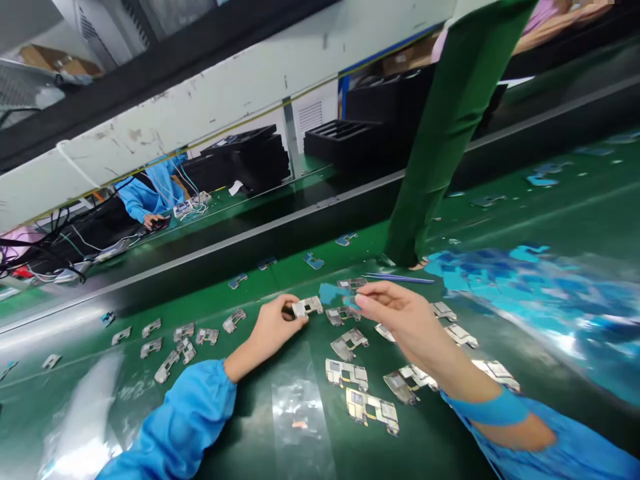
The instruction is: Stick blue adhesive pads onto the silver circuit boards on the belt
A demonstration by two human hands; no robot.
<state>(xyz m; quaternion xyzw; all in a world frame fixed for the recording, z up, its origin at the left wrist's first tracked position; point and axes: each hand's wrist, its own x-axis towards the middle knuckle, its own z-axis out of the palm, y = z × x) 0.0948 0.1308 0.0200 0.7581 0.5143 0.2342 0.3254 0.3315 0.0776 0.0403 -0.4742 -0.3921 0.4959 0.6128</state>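
Between its thumb and fingers, my left hand holds a small silver circuit board above the green mat. Just to the right, my right hand pinches a thin blue film piece that hangs out to the left of the fingertips, close to the board. Several more silver boards lie below and around my right hand, one of them a pale board near the front. To the left of my left hand lies a loose group of similar boards.
Blue tweezers lie behind my right hand. A heap of blue film pieces spreads on the right. A green-wrapped post rises from the bench. Clear tape covers the mat in front. Across the line, a co-worker's hand touches a dark object.
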